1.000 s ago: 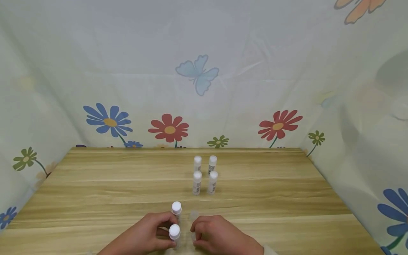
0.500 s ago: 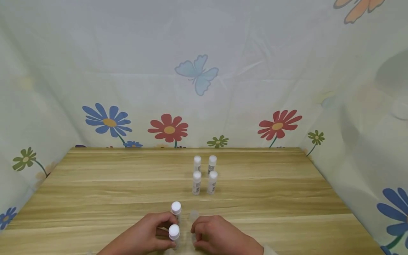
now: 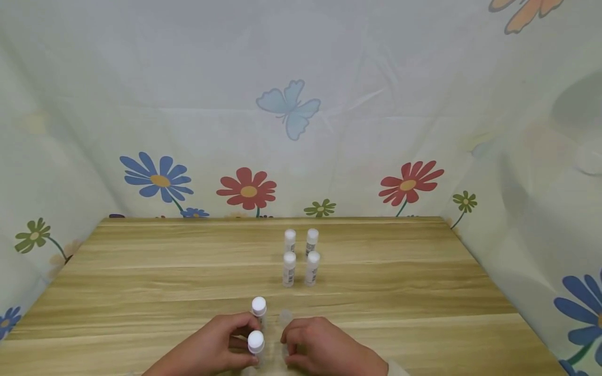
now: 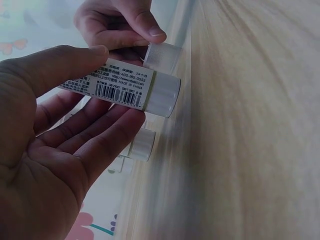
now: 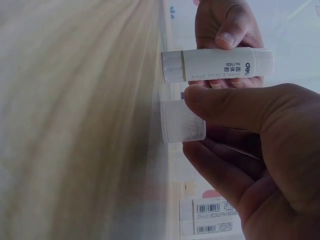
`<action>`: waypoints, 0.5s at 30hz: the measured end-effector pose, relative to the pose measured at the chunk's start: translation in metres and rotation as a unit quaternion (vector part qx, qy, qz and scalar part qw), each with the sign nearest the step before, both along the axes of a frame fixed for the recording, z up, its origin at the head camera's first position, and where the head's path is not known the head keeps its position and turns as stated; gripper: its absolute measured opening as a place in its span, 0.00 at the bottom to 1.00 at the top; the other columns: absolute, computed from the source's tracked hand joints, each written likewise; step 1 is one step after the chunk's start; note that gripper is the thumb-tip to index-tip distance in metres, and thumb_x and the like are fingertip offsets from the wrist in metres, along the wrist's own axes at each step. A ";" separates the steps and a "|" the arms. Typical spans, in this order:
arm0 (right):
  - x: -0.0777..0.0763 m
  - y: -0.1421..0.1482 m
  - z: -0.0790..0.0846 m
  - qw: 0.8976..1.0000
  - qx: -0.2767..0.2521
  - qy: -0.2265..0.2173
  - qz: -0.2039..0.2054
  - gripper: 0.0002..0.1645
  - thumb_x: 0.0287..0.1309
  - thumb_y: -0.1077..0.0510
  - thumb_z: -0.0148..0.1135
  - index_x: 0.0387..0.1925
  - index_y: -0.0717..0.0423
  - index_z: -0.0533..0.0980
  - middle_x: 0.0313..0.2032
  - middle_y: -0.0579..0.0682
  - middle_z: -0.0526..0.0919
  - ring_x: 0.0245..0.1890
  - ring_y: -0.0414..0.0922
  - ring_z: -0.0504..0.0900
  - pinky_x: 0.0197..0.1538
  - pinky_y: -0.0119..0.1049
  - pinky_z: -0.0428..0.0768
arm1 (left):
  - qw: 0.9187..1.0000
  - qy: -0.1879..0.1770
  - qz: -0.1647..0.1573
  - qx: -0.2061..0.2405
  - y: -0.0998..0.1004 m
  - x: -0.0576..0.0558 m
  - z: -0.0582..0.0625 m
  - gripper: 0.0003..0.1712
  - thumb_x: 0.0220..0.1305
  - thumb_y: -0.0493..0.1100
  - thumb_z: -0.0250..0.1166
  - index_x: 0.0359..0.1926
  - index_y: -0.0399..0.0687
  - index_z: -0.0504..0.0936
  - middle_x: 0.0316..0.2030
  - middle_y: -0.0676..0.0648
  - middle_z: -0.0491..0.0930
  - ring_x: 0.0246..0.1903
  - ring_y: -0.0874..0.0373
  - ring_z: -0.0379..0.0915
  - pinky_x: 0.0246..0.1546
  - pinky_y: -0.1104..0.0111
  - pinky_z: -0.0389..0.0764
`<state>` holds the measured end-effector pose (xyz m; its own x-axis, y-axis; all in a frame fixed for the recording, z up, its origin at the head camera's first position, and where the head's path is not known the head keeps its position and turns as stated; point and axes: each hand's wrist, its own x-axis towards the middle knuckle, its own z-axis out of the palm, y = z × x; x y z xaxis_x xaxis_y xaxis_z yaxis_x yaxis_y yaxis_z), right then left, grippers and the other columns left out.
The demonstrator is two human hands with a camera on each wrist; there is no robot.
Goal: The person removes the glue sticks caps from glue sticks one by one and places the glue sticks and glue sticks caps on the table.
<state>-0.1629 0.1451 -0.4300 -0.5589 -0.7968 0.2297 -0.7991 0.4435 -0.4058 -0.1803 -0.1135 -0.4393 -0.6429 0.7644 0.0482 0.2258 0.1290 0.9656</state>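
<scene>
My left hand (image 3: 218, 344) pinches a white glue stick (image 3: 256, 342), thumb on one side and fingers on the other. Its label and barcode face the left wrist view, and one end sits close to the wooden table. Just behind it stands another glue stick (image 3: 259, 307), near the left fingertips. To the right, my right hand (image 3: 324, 344) pinches a small ridged translucent cap (image 5: 182, 121) between thumb and fingers, low at the tabletop. A similar translucent piece (image 3: 285, 316) stands beyond that hand. A small gap separates the held cap from the held glue stick.
Farther back on the wooden table (image 3: 164, 271), several upright glue sticks (image 3: 289, 269) form a small two-by-two group. A flower-printed cloth (image 3: 357, 130) hangs behind and along both sides. Part of a translucent object (image 3: 249, 371) shows at the bottom edge.
Both hands keep the same hold and position. Only the head view shifts very slightly.
</scene>
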 end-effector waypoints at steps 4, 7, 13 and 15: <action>0.000 0.000 0.000 1.000 0.001 -0.001 0.001 0.04 0.58 0.57 0.67 0.29 0.46 0.79 0.31 0.36 0.80 0.34 0.22 0.73 0.40 0.10 0.69 | 1.000 -0.004 0.000 -0.001 0.000 0.000 0.000 0.18 0.57 0.41 0.71 0.45 0.43 0.74 0.43 0.45 0.78 0.45 0.66 0.79 0.46 0.73 0.81; 0.000 0.000 0.000 1.000 0.002 -0.005 0.002 0.04 0.58 0.57 0.67 0.29 0.46 0.78 0.31 0.36 0.79 0.33 0.22 0.72 0.39 0.10 0.69 | 1.000 -0.017 0.000 -0.002 -0.001 0.000 0.000 0.19 0.57 0.41 0.71 0.45 0.40 0.74 0.43 0.45 0.78 0.45 0.66 0.79 0.46 0.72 0.82; 0.001 0.000 0.001 1.000 0.006 -0.005 0.000 0.05 0.58 0.57 0.66 0.29 0.46 0.78 0.30 0.35 0.78 0.32 0.22 0.71 0.38 0.09 0.68 | 1.000 -0.026 0.002 -0.004 -0.001 0.000 0.000 0.21 0.56 0.40 0.72 0.46 0.37 0.74 0.44 0.44 0.78 0.45 0.65 0.78 0.47 0.71 0.82; 0.001 0.000 0.001 1.000 0.010 -0.001 0.000 0.05 0.58 0.58 0.66 0.29 0.45 0.77 0.30 0.34 0.77 0.31 0.22 0.71 0.37 0.09 0.68 | 1.000 -0.028 0.003 -0.008 0.000 0.000 0.001 0.21 0.56 0.40 0.72 0.46 0.38 0.74 0.44 0.44 0.78 0.44 0.65 0.79 0.47 0.70 0.82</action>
